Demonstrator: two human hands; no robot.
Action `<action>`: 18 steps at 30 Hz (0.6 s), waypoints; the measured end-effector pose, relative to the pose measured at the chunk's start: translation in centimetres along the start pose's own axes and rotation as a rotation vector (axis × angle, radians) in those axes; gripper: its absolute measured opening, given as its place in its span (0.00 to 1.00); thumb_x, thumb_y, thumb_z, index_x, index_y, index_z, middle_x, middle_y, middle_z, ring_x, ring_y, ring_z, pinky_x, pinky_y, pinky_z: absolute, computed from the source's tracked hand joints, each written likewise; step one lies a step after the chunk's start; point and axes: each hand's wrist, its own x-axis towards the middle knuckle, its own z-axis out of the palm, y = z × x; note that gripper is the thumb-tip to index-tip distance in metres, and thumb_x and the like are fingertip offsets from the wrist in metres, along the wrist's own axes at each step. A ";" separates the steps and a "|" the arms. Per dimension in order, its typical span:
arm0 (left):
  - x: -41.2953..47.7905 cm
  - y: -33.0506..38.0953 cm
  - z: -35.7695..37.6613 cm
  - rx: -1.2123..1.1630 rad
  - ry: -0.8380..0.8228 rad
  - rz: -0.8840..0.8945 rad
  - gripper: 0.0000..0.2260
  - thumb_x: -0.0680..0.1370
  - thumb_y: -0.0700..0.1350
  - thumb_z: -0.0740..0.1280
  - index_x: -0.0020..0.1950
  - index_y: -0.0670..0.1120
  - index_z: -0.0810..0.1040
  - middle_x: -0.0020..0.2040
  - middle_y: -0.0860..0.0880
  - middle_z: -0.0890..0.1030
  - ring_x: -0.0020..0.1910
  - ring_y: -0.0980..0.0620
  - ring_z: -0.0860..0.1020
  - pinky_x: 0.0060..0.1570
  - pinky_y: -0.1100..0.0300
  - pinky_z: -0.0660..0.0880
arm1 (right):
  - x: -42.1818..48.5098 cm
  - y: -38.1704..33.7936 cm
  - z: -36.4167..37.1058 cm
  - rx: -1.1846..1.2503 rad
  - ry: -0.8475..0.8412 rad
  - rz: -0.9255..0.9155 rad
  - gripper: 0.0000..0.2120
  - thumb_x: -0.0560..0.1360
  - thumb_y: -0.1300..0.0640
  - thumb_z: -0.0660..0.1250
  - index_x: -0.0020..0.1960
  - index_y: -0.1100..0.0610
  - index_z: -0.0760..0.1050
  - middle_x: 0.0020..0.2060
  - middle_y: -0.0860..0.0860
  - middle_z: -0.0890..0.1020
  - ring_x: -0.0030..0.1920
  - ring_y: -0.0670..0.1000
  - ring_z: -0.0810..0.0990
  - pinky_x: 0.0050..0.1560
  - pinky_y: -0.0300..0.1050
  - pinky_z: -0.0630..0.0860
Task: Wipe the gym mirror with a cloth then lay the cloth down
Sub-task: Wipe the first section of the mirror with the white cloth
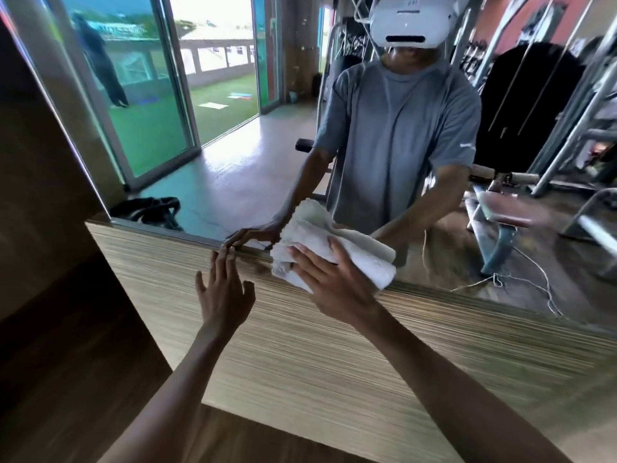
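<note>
Left hand [223, 292]: open, fingers straight and spread; fingertips touch the bottom frame of the mirror [233, 168], holding nothing.
Right hand [334, 279]: flat on the cloth [364, 259], fingers straight and spread, pressing it; no curl visible, and the thumb can't be made out.
Cloth: white, folded thick, bunched; sits at the mirror's lower edge, partly on the glass and overlapping the wood panel [300, 345] below. Just right of the left hand, not touching it.
Mirror: large, tilted in the view; bottom frame runs down to the right.
Wood panel: striped light grain, directly under the mirror; both forearms reach across it.
Reflection: person in grey T-shirt with white headset [405, 21], glass sliding doors [160, 95], gym machines [551, 111], black bag [147, 208] on the floor.
</note>
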 end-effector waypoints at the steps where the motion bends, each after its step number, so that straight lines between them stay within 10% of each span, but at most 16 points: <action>1: 0.0 -0.3 0.1 0.008 0.014 0.014 0.35 0.75 0.43 0.71 0.78 0.39 0.61 0.80 0.41 0.61 0.79 0.40 0.59 0.72 0.32 0.57 | -1.3 0.7 0.1 0.013 0.014 0.003 0.24 0.79 0.59 0.49 0.72 0.54 0.72 0.77 0.55 0.64 0.78 0.55 0.61 0.75 0.66 0.50; 7: 0.3 -0.5 0.5 -0.054 0.035 0.015 0.31 0.74 0.40 0.71 0.75 0.38 0.66 0.78 0.39 0.65 0.78 0.39 0.62 0.72 0.33 0.57 | -11.4 6.2 0.1 -0.022 -0.012 0.030 0.27 0.73 0.52 0.63 0.72 0.53 0.72 0.77 0.53 0.65 0.78 0.54 0.57 0.75 0.66 0.47; 18: 0.9 0.6 -0.2 -0.007 -0.043 -0.047 0.26 0.77 0.42 0.68 0.71 0.35 0.67 0.75 0.35 0.66 0.76 0.36 0.63 0.74 0.34 0.53 | -2.3 0.3 -1.2 0.074 -0.090 0.065 0.26 0.76 0.57 0.56 0.74 0.55 0.70 0.79 0.54 0.61 0.79 0.55 0.57 0.74 0.69 0.49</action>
